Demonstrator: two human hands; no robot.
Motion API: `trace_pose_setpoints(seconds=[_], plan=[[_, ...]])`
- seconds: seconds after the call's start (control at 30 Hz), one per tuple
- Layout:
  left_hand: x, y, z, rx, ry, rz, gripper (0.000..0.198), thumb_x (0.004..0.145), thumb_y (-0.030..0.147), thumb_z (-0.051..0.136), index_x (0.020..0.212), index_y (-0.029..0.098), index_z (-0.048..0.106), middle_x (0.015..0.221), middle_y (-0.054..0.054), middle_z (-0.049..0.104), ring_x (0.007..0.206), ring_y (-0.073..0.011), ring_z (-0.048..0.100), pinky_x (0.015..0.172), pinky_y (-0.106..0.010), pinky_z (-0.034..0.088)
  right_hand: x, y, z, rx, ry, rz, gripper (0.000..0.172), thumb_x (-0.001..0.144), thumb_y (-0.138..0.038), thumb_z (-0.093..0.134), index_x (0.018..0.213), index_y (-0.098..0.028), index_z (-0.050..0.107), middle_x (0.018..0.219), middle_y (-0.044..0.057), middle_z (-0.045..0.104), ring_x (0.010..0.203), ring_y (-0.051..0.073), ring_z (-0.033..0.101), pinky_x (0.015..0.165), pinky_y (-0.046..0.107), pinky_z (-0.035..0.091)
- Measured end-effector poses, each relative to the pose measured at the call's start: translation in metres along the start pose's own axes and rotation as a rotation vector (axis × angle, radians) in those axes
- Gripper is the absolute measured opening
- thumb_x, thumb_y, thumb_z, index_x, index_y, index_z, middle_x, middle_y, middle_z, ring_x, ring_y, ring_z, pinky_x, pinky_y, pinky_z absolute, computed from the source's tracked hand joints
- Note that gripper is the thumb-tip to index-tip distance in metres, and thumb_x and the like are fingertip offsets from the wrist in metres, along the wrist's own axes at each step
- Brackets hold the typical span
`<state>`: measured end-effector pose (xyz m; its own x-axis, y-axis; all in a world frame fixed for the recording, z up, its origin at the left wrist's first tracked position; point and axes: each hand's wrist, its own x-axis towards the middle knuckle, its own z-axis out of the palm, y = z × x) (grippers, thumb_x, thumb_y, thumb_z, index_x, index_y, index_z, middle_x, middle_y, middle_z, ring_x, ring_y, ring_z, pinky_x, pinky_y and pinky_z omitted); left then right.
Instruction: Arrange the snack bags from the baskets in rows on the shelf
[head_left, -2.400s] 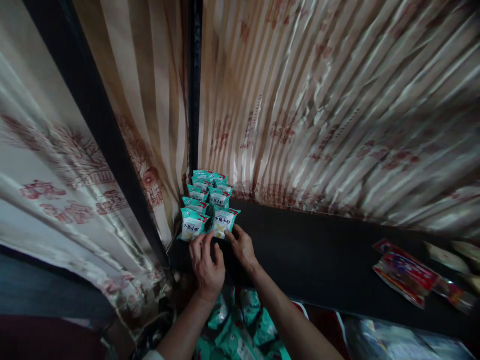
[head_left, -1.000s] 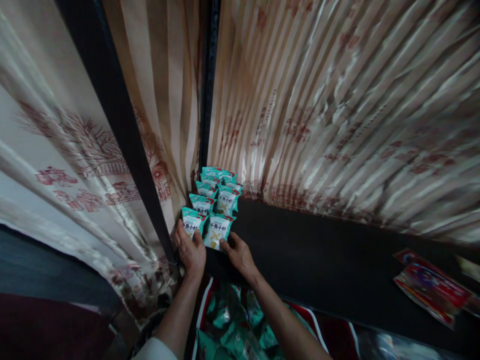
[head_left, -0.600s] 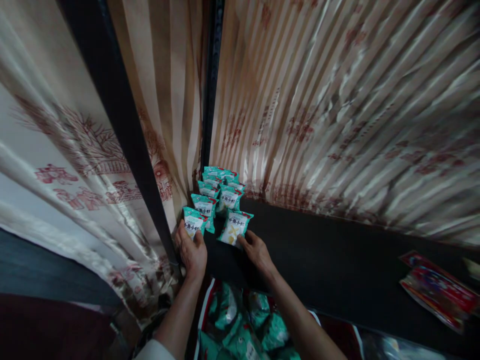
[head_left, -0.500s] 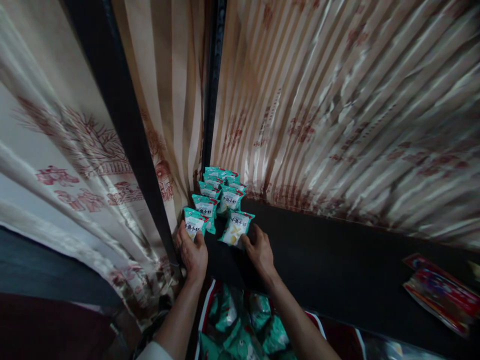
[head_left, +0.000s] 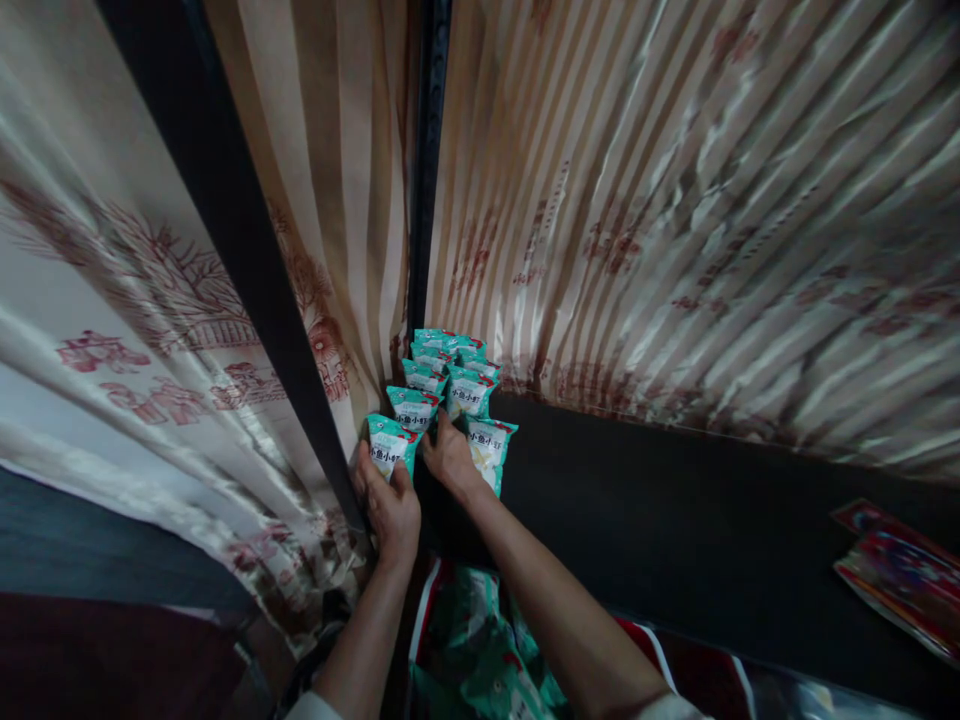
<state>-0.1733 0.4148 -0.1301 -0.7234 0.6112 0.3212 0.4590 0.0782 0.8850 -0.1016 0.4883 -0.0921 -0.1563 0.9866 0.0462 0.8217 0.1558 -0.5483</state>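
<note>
Left hand point(head_left: 394, 510): closed around the front-left packet point(head_left: 386, 447), fingers along its outer edge, thumb across its lower front. Packet stands on the black surface point(head_left: 637, 500), leaning back a bit. Right hand point(head_left: 454, 460): fingers reach into the gap between the two columns, by the right edge of the second-left packet point(head_left: 412, 405), just behind the left hand's packet; fingertips partly hidden, can't tell if pinching. Front-right packet point(head_left: 491, 450) is just right of the right hand, partly covered by it. Another upright packet point(head_left: 469, 393) is just beyond the right hand's fingers; more beyond that. Loose teal packets point(head_left: 499, 670) below both hands, in a red-and-white-edged container point(head_left: 660, 660). Red package point(head_left: 904, 575) lies well to the right of the right hand.

Handling, judged: packets look light, soft, puffed, slick film; contents likely crushable. Best hold: side edges or top seam, light pressure, no squeezing the middle.
</note>
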Motion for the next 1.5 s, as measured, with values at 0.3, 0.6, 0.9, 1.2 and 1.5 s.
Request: trace_pose_setpoints(seconds=[0.3, 0.6, 0.9, 1.2, 1.5], plan=[[-0.001, -0.003, 0.005, 0.006, 0.001, 0.032, 0.058, 0.085, 0.029, 0.046, 0.137, 0.007, 0.030, 0.134, -0.024, 0.043, 0.131, -0.0297, 0.035, 0.107, -0.046, 0.030, 0.001, 0.002, 0.005, -0.019, -0.084, 0.013, 0.028, 0.088, -0.021, 0.045, 0.114, -0.011, 0.050, 0.098, 0.016, 0.069, 0.091, 0.023, 0.066, 0.072, 0.027, 0.043], [0.000, -0.007, 0.010, 0.010, 0.016, 0.054, 0.053, 0.086, 0.033, 0.047, 0.132, 0.011, 0.037, 0.128, -0.022, 0.045, 0.126, -0.0308, 0.039, 0.103, -0.048, 0.035, 0.001, 0.005, -0.002, 0.015, -0.087, -0.051, 0.029, 0.083, -0.018, 0.053, 0.111, -0.012, 0.055, 0.095, 0.013, 0.070, 0.087, 0.022, 0.066, 0.072, 0.027, 0.045], [0.002, -0.012, 0.010, 0.040, 0.007, 0.062, 0.059, 0.083, 0.037, 0.052, 0.133, 0.011, 0.036, 0.129, -0.022, 0.045, 0.126, -0.0327, 0.039, 0.105, -0.051, 0.031, -0.028, 0.044, -0.029, 0.140, 0.632, -0.129, 0.039, 0.087, -0.034, 0.043, 0.120, -0.016, 0.054, 0.126, 0.014, 0.053, 0.119, 0.026, 0.046, 0.099, 0.043, 0.039], [0.004, -0.011, 0.012, -0.010, 0.011, 0.023, 0.068, 0.075, 0.029, 0.060, 0.136, 0.015, 0.033, 0.132, -0.019, 0.045, 0.126, -0.0310, 0.042, 0.104, -0.048, 0.035, -0.049, 0.093, -0.016, 0.352, 0.295, 0.312, 0.077, 0.079, -0.054, 0.050, 0.141, -0.013, 0.029, 0.126, 0.018, 0.056, 0.115, 0.032, 0.054, 0.093, 0.047, 0.044], [-0.011, 0.014, 0.000, 0.028, 0.067, 0.357, 0.059, 0.081, 0.020, 0.053, 0.136, 0.014, 0.032, 0.139, -0.021, 0.037, 0.134, -0.0304, 0.029, 0.108, -0.051, 0.028, -0.048, 0.088, 0.003, 0.594, 0.452, 0.183, 0.072, 0.077, -0.053, 0.056, 0.138, -0.020, 0.035, 0.123, 0.012, 0.061, 0.110, 0.026, 0.059, 0.091, 0.041, 0.047]])
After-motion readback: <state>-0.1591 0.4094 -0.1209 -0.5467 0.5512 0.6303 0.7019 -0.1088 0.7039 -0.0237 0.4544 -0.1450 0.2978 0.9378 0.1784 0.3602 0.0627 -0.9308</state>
